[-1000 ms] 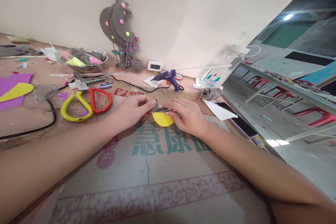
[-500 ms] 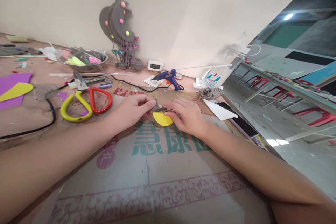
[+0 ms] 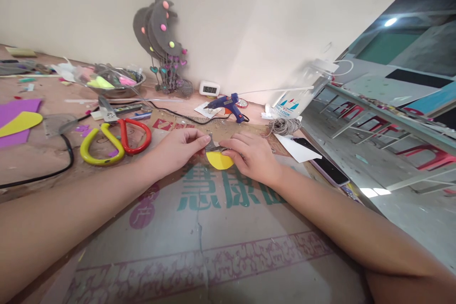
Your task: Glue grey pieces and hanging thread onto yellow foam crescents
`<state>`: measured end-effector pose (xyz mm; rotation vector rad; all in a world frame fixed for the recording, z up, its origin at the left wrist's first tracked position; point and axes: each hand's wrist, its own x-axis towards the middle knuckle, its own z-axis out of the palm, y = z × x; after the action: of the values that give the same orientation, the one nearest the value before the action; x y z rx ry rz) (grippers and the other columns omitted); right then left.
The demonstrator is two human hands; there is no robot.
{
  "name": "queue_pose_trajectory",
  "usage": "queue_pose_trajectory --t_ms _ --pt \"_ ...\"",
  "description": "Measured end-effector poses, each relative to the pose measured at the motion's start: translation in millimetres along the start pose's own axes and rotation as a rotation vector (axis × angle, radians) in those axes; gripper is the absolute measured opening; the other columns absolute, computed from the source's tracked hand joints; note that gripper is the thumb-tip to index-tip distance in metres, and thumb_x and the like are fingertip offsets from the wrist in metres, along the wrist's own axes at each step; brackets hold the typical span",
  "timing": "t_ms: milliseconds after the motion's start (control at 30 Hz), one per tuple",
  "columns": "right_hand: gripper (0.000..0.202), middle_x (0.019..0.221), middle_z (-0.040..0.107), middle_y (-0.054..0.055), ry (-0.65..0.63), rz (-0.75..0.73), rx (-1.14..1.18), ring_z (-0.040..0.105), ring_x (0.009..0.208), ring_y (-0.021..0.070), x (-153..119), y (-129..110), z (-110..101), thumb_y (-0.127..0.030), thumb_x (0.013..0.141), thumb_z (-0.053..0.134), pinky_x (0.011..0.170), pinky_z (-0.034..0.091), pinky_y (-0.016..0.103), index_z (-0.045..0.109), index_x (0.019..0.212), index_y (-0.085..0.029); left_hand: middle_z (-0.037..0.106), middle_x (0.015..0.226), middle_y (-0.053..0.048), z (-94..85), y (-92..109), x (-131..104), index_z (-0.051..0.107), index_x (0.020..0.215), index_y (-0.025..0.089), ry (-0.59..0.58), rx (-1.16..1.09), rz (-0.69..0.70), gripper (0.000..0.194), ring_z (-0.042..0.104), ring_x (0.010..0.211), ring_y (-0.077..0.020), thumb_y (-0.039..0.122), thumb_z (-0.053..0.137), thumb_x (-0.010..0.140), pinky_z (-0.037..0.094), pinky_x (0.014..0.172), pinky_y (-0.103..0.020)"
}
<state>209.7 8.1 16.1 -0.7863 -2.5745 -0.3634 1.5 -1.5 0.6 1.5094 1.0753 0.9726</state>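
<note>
Between my hands is a small piece with a rounded yellow part (image 3: 220, 160) below and a dark grey part (image 3: 213, 146) above it. My left hand (image 3: 187, 148) pinches the grey part's left side between thumb and fingers. On the right edge, my right hand (image 3: 251, 156) closes its thumb and fingers over the piece, hiding part of it. Just beyond lies a blue hot glue gun (image 3: 228, 104). Scissors with one yellow and one red handle (image 3: 135, 137) rest beside my left forearm.
Under my arms lies a printed cardboard sheet (image 3: 171, 237). A metal bowl of scraps (image 3: 137, 86), a grey ornament (image 3: 162, 33) and a small digital clock (image 3: 209, 88) stand along the wall. At right are grey cord (image 3: 285, 126), a clear jug (image 3: 302, 90) and a phone (image 3: 326, 166).
The view has shifted very slightly. Both hands keep their hold on the yellow and grey piece, with hardly any movement.
</note>
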Motion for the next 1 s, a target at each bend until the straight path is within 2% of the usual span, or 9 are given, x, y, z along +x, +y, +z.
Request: queue_pose_trajectory --t_ms 333,633,1000 --pt "0.022 0.089 0.064 0.005 0.058 0.078 0.096 0.056 0.082 0.0169 -3.3 2.3 4.0 -0.029 0.089 0.044 0.072 0.04 0.028 0.056 0.102 -0.017 0.054 0.058 0.003 1.9 -0.8 -1.0 0.054 0.07 0.016 0.012 -0.027 0.007 0.031 0.045 0.047 -0.0074 0.046 0.054 0.076 0.034 0.044 -0.017" --pt "0.023 0.082 0.063 0.004 0.035 0.031 0.017 0.053 0.074 0.0155 -3.1 1.0 1.4 -0.03 0.089 0.045 0.064 0.036 0.027 0.058 0.1 -0.016 0.053 0.059 0.003 0.8 -0.2 -1.0 0.055 0.073 0.017 0.019 -0.005 0.021 0.03 0.044 0.048 -0.0064 0.046 0.053 0.077 0.033 0.043 -0.016" --pt "0.026 0.081 0.061 0.006 0.0 0.04 -0.002 0.051 0.073 0.0166 -1.7 -1.3 0.6 -0.032 0.091 0.04 0.063 0.033 0.028 0.059 0.1 -0.016 0.054 0.058 0.003 0.8 -1.1 -0.6 0.056 0.072 0.016 0.024 0.011 0.037 0.031 0.044 0.047 -0.0063 0.046 0.055 0.076 0.034 0.043 -0.017"
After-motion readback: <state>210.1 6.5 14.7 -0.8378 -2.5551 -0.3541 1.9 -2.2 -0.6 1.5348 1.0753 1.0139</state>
